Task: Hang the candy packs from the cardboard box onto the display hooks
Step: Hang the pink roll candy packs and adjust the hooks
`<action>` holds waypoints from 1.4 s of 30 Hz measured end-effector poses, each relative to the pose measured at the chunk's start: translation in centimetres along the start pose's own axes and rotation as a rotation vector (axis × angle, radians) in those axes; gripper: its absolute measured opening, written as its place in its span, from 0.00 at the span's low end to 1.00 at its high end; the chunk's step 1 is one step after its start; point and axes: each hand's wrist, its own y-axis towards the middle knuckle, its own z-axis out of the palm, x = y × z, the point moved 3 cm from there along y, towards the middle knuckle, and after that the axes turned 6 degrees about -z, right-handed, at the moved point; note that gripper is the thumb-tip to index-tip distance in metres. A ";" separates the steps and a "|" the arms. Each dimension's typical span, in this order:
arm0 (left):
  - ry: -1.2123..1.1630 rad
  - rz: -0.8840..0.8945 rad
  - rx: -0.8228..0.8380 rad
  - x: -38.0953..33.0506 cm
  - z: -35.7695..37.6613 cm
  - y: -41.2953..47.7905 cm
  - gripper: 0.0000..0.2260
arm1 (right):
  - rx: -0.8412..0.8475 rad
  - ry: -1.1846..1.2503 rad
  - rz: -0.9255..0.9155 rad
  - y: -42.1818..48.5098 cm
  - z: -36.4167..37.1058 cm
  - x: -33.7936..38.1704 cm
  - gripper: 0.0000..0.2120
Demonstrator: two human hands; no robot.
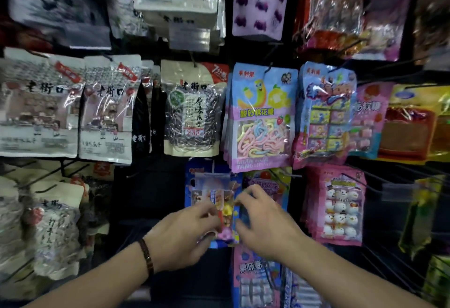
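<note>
- candy pack (222, 206): upright, long axis vertical, clear header uppermost; held between both hands
- left hand (185, 232): fingers pinch its left edge; right hand (264, 222): fingers pinch its right edge

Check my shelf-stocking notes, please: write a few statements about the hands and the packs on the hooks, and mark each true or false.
1. The left hand and the right hand hold the same candy pack. True.
2. The bracelet sits on the right wrist. False: it is on the left wrist.
3. The pink snowman pack hangs to the right of both hands. True.
4. The seed pack marked 235 hangs below the hands. False: it hangs above them, one row up.
</note>
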 end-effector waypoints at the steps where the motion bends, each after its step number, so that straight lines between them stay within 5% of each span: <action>1: -0.004 0.091 -0.083 -0.9 -1.8 0.3 0.07 | -0.067 0.014 -0.012 -0.3 -2.0 0.5 0.11; 6: 0.040 0.159 -0.374 -2.2 -9.8 4.1 0.11 | -0.282 -0.086 -0.027 0.4 -9.7 -0.3 0.15; 13: 0.427 -0.009 -0.174 -1.2 -13.5 11.9 0.32 | -0.175 -0.134 0.178 4.7 -14.0 -3.2 0.40; 18: 0.580 -0.110 0.006 -0.1 -11.7 15.7 0.37 | -0.117 -0.016 0.227 7.4 -13.4 -4.2 0.49; 31: 0.582 -0.292 0.116 2.9 -9.2 20.6 0.39 | -0.079 0.015 0.287 14.3 -10.7 -7.1 0.53; 39: 0.571 -0.280 0.012 2.7 -7.2 22.0 0.38 | -0.070 0.069 0.302 15.7 -10.9 -7.5 0.50; 42: 0.516 -0.247 -0.038 2.4 -7.0 22.5 0.36 | -0.121 0.100 0.279 14.4 -12.0 -6.8 0.41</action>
